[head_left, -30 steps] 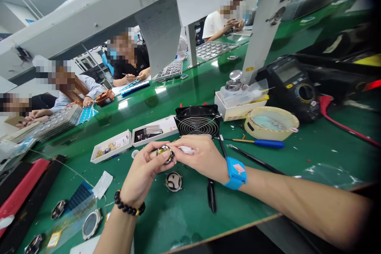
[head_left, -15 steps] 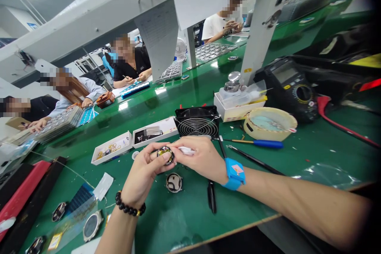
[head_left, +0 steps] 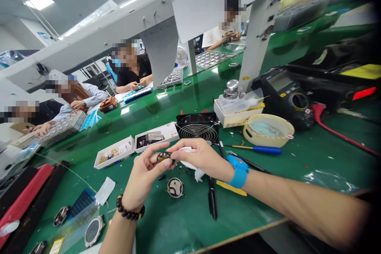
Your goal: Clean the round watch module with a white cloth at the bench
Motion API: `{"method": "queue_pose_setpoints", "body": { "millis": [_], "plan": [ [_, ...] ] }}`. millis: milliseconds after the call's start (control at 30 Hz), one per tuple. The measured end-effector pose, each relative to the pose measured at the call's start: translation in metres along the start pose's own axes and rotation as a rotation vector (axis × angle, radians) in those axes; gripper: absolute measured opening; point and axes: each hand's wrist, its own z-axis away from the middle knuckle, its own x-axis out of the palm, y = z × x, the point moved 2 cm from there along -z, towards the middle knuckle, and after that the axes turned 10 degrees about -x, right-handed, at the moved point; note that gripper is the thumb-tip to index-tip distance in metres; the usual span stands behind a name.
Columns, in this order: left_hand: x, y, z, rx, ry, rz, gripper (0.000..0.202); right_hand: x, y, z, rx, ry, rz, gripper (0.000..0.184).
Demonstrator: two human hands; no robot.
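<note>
My left hand [head_left: 143, 172] is closed round a small round watch module [head_left: 164, 157], dark-rimmed with yellowish parts showing. My right hand [head_left: 202, 158] has its thumb and forefinger at the module's right edge. A crumpled white wipe [head_left: 190, 162] is tucked in the right palm and hangs below the fingers. On the green mat under the hands lies a round watch case [head_left: 175, 187], open side up with dark parts inside. A black pen [head_left: 212, 198] rests just right of it, and a yellow strip [head_left: 231, 187] shows beneath my right wrist.
Behind the hands stand a black fan [head_left: 198, 127] and white parts boxes [head_left: 114, 152]. To the right are a round cream dish [head_left: 268, 130], a blue-handled screwdriver [head_left: 267, 150] and a multimeter [head_left: 287, 95]. Another watch case [head_left: 94, 231] lies at lower left. Several co-workers sit across the bench.
The module has tilted, showing more of its edge. More of the white wipe now hangs below my right hand. The yellow strip has come into view, and the camera has shifted slightly.
</note>
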Motion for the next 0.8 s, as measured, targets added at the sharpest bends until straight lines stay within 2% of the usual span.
{"method": "queue_pose_setpoints", "body": {
  "millis": [100, 300, 667, 800],
  "plan": [
    [-0.0003, -0.0004, 0.0007, 0.024, -0.007, -0.024, 0.044, -0.0009, 0.0005, -0.0007, 0.013, -0.034, -0.03, 0.028],
    [0.0022, 0.0026, 0.0031, 0.039, 0.012, -0.092, 0.042, -0.0013, -0.0029, -0.0031, 0.029, -0.037, -0.005, 0.023],
    [0.0004, 0.0018, 0.003, 0.109, 0.057, -0.225, 0.039, -0.0019, -0.002, -0.0032, 0.074, -0.041, 0.135, 0.022],
    [-0.0007, 0.0027, 0.0033, 0.103, 0.04, -0.198, 0.043, -0.0024, -0.0064, -0.0025, 0.008, -0.065, 0.09, 0.027]
  ]
}}
